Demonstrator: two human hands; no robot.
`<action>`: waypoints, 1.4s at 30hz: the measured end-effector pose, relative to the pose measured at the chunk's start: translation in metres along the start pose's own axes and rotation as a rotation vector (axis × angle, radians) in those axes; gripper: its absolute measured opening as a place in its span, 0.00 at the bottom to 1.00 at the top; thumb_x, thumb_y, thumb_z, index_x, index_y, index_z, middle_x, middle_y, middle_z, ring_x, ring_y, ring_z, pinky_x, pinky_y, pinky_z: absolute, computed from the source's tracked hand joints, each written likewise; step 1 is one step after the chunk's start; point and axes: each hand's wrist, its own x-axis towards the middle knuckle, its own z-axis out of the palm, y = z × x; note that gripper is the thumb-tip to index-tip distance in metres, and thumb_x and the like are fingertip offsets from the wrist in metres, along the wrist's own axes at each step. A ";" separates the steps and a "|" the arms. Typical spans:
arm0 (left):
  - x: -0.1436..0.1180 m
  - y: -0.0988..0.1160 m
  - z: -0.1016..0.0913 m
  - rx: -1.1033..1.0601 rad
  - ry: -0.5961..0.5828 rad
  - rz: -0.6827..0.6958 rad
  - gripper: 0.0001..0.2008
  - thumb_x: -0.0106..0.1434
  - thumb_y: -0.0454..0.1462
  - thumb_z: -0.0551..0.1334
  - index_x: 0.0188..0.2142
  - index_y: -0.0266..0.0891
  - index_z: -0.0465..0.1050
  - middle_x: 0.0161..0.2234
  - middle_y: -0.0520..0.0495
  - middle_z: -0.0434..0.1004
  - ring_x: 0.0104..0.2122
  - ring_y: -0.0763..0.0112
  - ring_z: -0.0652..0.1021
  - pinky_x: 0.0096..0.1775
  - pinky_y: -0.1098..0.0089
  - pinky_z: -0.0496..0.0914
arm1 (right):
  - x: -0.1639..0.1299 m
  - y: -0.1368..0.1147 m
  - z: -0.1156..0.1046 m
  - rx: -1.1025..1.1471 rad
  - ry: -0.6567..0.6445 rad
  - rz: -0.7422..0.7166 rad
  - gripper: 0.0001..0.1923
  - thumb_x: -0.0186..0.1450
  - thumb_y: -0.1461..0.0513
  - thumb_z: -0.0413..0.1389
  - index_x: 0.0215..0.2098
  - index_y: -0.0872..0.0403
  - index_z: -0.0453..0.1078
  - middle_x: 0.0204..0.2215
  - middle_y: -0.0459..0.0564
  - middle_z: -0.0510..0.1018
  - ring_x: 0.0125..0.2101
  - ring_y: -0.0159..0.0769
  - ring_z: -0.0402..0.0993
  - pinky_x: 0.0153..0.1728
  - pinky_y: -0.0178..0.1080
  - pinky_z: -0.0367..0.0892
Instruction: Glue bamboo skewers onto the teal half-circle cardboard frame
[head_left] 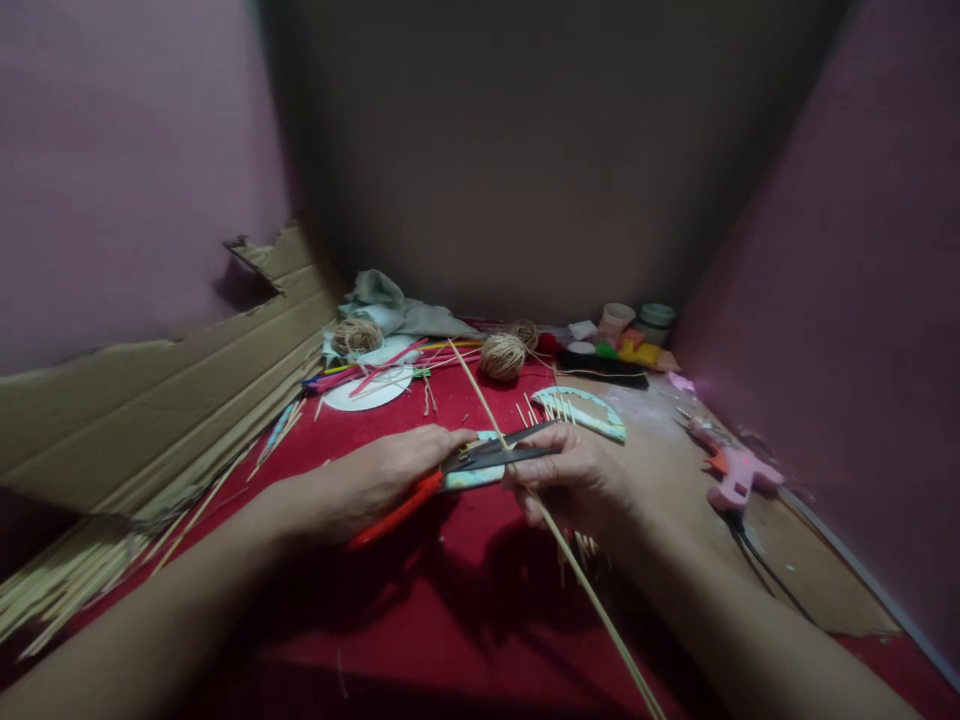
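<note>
The left hand (375, 480) grips red-handled scissors (480, 458), whose dark blades stand slightly apart around a thin wooden stick (525, 480). The right hand (577, 480) pinches that stick just beside the blades, over the middle of the red cloth (450, 600). A pink glue gun (731, 470) lies near the right edge.

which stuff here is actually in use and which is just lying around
In use:
left hand gripping red-handled scissors
right hand holding a long thin wooden stick across the blades

Lying about:
pink glue gun
ball of tan twine
white paper plate
torn brown cardboard sheet
grey cloth
</note>
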 end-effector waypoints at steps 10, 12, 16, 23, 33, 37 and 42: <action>-0.004 -0.012 0.009 0.145 -0.002 0.102 0.15 0.71 0.39 0.52 0.54 0.39 0.65 0.41 0.45 0.77 0.37 0.69 0.77 0.39 0.72 0.69 | 0.007 0.008 -0.001 0.046 -0.004 -0.059 0.10 0.47 0.60 0.68 0.23 0.59 0.76 0.10 0.46 0.73 0.08 0.25 0.63 0.08 0.26 0.51; -0.006 -0.014 0.010 0.177 0.020 0.137 0.14 0.71 0.38 0.52 0.53 0.38 0.66 0.39 0.46 0.77 0.35 0.69 0.77 0.38 0.73 0.69 | 0.009 0.010 -0.002 0.035 -0.005 -0.069 0.11 0.49 0.59 0.67 0.24 0.59 0.76 0.11 0.46 0.74 0.08 0.24 0.62 0.08 0.26 0.50; -0.010 -0.016 0.012 0.159 0.023 0.139 0.11 0.68 0.34 0.53 0.48 0.38 0.67 0.36 0.47 0.76 0.33 0.71 0.76 0.36 0.73 0.67 | 0.009 0.012 -0.001 0.023 0.017 -0.074 0.11 0.48 0.59 0.68 0.23 0.59 0.76 0.10 0.45 0.73 0.09 0.24 0.63 0.08 0.26 0.49; -0.011 -0.016 0.013 0.131 -0.027 0.061 0.15 0.60 0.27 0.55 0.46 0.41 0.67 0.33 0.52 0.75 0.29 0.73 0.73 0.32 0.74 0.64 | 0.009 0.014 -0.003 0.016 0.042 -0.080 0.11 0.47 0.59 0.68 0.21 0.58 0.74 0.09 0.46 0.72 0.08 0.24 0.61 0.09 0.27 0.47; -0.009 -0.015 0.010 0.146 0.008 -0.046 0.08 0.60 0.30 0.52 0.36 0.39 0.67 0.27 0.51 0.73 0.25 0.74 0.72 0.29 0.75 0.63 | 0.004 0.007 0.012 -0.007 0.176 -0.111 0.12 0.51 0.57 0.67 0.25 0.58 0.77 0.11 0.43 0.71 0.12 0.22 0.61 0.14 0.26 0.54; -0.007 -0.014 0.009 0.158 0.021 -0.149 0.10 0.63 0.32 0.50 0.37 0.39 0.69 0.26 0.50 0.73 0.24 0.73 0.71 0.28 0.74 0.62 | 0.000 0.007 0.020 -0.100 0.334 -0.151 0.14 0.53 0.55 0.66 0.29 0.57 0.76 0.13 0.42 0.73 0.12 0.23 0.62 0.13 0.27 0.57; -0.008 -0.011 0.011 0.155 0.026 -0.206 0.09 0.64 0.35 0.50 0.35 0.40 0.69 0.25 0.51 0.72 0.22 0.74 0.70 0.27 0.74 0.61 | -0.003 0.004 0.032 -0.273 0.467 -0.193 0.12 0.54 0.56 0.65 0.26 0.55 0.70 0.14 0.39 0.71 0.11 0.21 0.61 0.10 0.25 0.52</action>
